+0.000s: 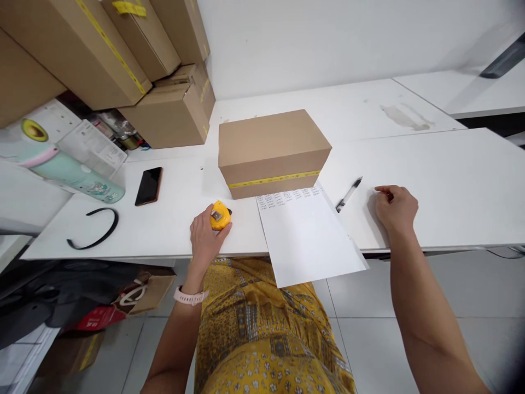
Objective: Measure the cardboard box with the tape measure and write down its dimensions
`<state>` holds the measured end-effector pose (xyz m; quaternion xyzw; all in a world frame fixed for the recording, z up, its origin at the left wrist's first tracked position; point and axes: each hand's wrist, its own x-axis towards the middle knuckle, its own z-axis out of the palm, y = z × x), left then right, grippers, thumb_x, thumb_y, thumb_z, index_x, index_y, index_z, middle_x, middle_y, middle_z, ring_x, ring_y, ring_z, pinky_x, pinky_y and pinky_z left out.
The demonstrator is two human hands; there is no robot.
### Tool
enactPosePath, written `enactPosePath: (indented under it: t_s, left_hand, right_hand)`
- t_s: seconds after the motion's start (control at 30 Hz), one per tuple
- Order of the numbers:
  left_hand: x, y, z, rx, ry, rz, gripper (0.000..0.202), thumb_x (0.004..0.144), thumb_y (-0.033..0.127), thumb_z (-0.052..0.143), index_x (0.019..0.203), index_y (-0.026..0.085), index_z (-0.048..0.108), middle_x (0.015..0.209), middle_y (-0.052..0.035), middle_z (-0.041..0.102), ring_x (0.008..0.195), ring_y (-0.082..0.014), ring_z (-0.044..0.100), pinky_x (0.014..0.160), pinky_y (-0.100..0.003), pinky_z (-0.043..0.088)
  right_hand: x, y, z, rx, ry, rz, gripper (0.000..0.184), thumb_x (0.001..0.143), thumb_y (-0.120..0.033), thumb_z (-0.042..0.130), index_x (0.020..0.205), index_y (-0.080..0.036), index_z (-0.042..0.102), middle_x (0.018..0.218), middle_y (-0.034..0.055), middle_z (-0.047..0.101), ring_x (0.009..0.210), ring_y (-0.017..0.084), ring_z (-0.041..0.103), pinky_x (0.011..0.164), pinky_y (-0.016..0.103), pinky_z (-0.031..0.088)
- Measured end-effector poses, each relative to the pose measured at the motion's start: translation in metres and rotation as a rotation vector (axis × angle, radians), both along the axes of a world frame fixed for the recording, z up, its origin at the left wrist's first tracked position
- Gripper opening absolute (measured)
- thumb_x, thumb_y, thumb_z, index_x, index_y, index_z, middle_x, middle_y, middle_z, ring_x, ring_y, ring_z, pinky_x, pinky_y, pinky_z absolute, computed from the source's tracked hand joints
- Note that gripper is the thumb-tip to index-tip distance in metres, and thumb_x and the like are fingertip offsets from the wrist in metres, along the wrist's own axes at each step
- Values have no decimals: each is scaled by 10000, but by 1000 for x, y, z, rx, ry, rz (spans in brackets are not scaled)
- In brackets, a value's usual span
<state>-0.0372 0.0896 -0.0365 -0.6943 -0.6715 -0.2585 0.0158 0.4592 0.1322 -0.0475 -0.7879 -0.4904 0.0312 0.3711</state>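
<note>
My left hand (204,232) is closed around a yellow tape measure (220,216), which it holds on the white table near the front edge. To the right, my right hand (396,208) rests on the tabletop with its fingers loosely curled and nothing visible in them. A black-and-clear pen (349,194) lies just left of that hand. Between the hands, a white sheet of paper (307,235) with rows of handwriting at its top hangs over the table edge. A closed cardboard box (274,148) with yellow tape along its front stands behind the sheet and covers part of its top.
Several cardboard boxes (172,112) are stacked at the back left. A mint-green bottle (80,178), a phone (149,186) and a black headband (110,230) are on the left of the table (443,180). Bags (150,293) lie below on the left.
</note>
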Motion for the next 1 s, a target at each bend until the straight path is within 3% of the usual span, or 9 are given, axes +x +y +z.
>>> enactPosePath:
  t_s: [0.37,0.47,0.53,0.57,0.63,0.73,0.77,0.83,1.0]
  left_hand:
    - [2,0,1,5,-25,35,668,871,484,658,1425,156,480,1218,-177,669,1164,-361,611,1020,-520,466]
    - [0,-4,5,48,-102,46,649,825,478,690,1366,154,534,1190,-171,688,1144,-351,633,1012,-512,494]
    - [4,-15,12,40,-241,14,609,806,448,694,1331,170,560,1204,-150,699,1114,-318,662,976,-465,536]
    - [8,-23,18,10,-325,-32,589,798,420,692,1321,182,567,1216,-133,703,1097,-296,675,948,-433,556]
    - [22,-41,33,-109,-476,-191,566,775,345,679,1317,215,578,1237,-95,704,1078,-264,687,906,-382,578]
    - [49,-65,57,-293,-648,-462,581,684,281,679,1260,236,616,1172,-70,719,994,-245,695,850,-349,586]
    - [56,-70,63,-343,-694,-521,584,659,268,678,1239,239,620,1138,-64,723,961,-238,694,834,-342,584]
    - [64,-74,70,-422,-769,-568,585,631,254,672,1213,243,609,1074,-56,720,898,-224,683,796,-331,579]
    - [54,-75,69,-554,-885,-529,664,623,269,708,1267,260,547,1061,-46,663,876,-211,635,768,-321,548]
  right_hand:
    - [8,7,-4,5,23,-22,188,778,-180,536,848,-214,708,815,80,645,687,209,542,784,401,440]
    - [-1,6,5,193,-40,-142,247,798,-203,523,952,-185,715,942,145,673,675,215,558,685,394,461]
    - [-25,-8,20,395,-130,-214,269,841,-231,504,1008,-159,703,1004,196,669,746,247,592,613,385,461]
    - [-43,-20,29,451,-154,-153,251,866,-246,506,1003,-166,700,969,190,677,817,271,613,615,383,471]
    - [-88,-51,52,432,-43,147,167,902,-291,570,975,-215,699,930,129,695,828,252,633,730,397,517]
    - [-155,-95,80,-88,467,815,230,966,-403,565,1080,-274,717,1002,86,717,903,231,678,721,350,563]
    - [-171,-105,86,-230,627,947,286,985,-442,540,1148,-274,705,1032,88,721,946,231,684,770,365,577]
    - [-190,-116,89,-397,872,1045,382,1006,-505,494,1240,-263,675,1044,90,723,984,228,686,853,403,580]
    - [-195,-114,82,-485,1124,959,491,981,-569,533,1339,-246,625,1148,102,706,1037,225,670,975,458,526]
